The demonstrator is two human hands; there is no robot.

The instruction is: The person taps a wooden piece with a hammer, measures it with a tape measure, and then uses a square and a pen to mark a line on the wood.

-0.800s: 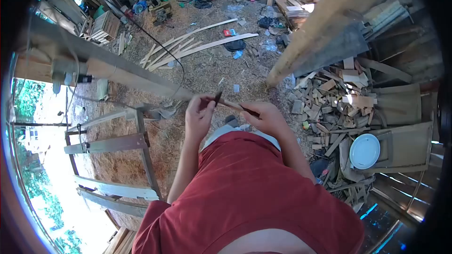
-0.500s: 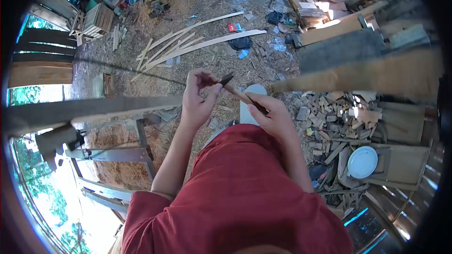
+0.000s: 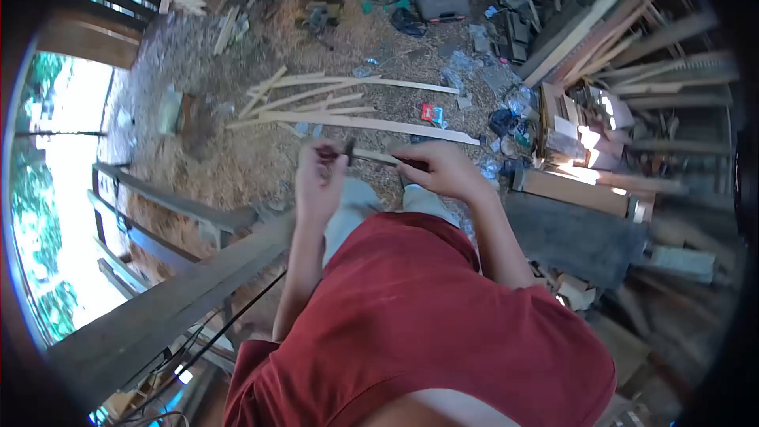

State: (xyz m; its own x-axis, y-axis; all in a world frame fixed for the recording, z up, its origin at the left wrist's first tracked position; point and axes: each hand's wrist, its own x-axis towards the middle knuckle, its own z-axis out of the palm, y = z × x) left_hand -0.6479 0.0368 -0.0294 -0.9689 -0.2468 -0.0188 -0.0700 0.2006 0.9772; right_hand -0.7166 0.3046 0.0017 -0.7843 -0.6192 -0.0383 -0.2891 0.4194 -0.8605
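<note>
A hammer [image 3: 374, 156] with a pale wooden handle and a small dark head is held level in front of my waist. Around the dark end of its handle, my right hand [image 3: 449, 171] is closed. My left hand [image 3: 318, 190] is beside the hammer's head, fingers curled and thumb close to the metal. Something dark reddish shows between those fingers, but blur and shadow hide whether it is an object. Below the hands are my light-coloured trouser legs [image 3: 353, 199].
Long wood strips [image 3: 364, 122] lie on the shaving-covered floor ahead. A thick beam [image 3: 182, 285] runs close by my left arm. Stacked boards [image 3: 577, 134] and a dark panel [image 3: 573, 237] stand on the right. A grey case [image 3: 443, 4] sits farther back.
The view has turned and shifted, so the strips and stacked boards appear elsewhere. The hammer has gone from slanted to nearly level. My right hand still grips its handle; my left remains at the head.
</note>
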